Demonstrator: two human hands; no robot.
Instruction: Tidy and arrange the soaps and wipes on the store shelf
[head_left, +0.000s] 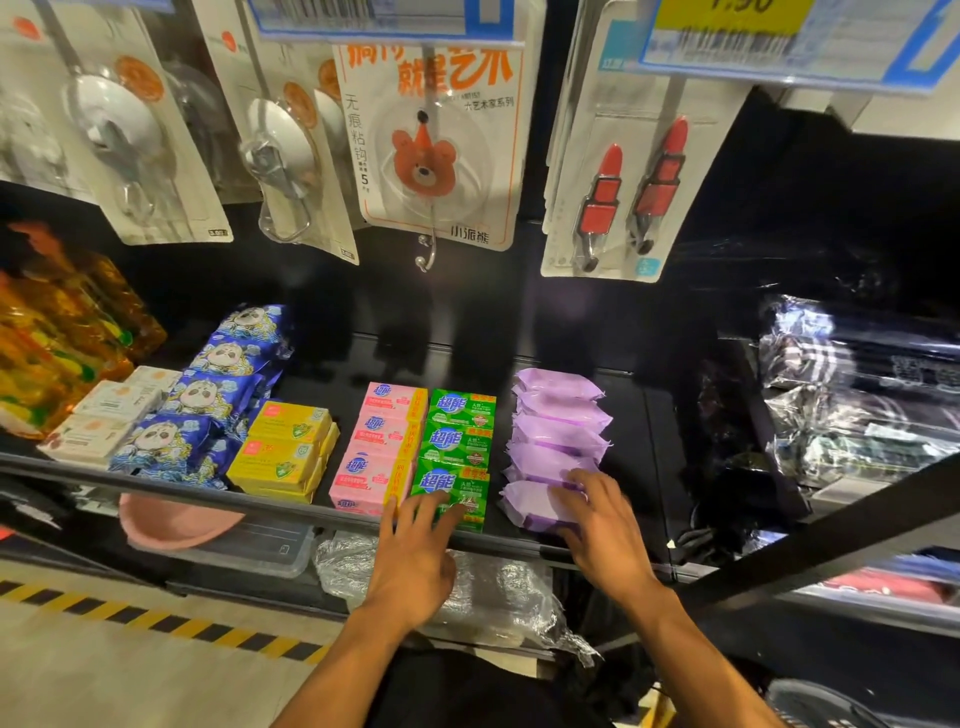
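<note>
The black store shelf (467, 332) spans the view, its front rail running from 9 o'clock toward 4 o'clock. At 3 o'clock lie glossy black plastic-wrapped packs (857, 395); at 9 o'clock, orange printed packets (62, 343). Carded hooks hang from 10 to 1 o'clock, among them a bear hook card (431, 150) and a red lipstick-shaped hook card (634, 192).

On the shelf the goods stand in rows running front to back. Left of centre is a row of blue panda-print wipes packs (208, 395), with white soap boxes (104, 415) just beside it toward 9 o'clock. Right of centre, toward 4 o'clock, lies a row of overlapping purple wipes packs (558, 431). Between them stand yellow soap boxes (285, 447), stacked two high, then pink soap boxes (376, 441) touching green soap boxes (460, 441) – three of each showing.

The left hand (415, 551), at 6 o'clock, is spread and holds nothing, its fingertips resting on the front green box and the edge of the front pink one. The right hand (602, 519), at 5 o'clock, lies flat with straight fingers on the front purple pack – no grasp.
</note>
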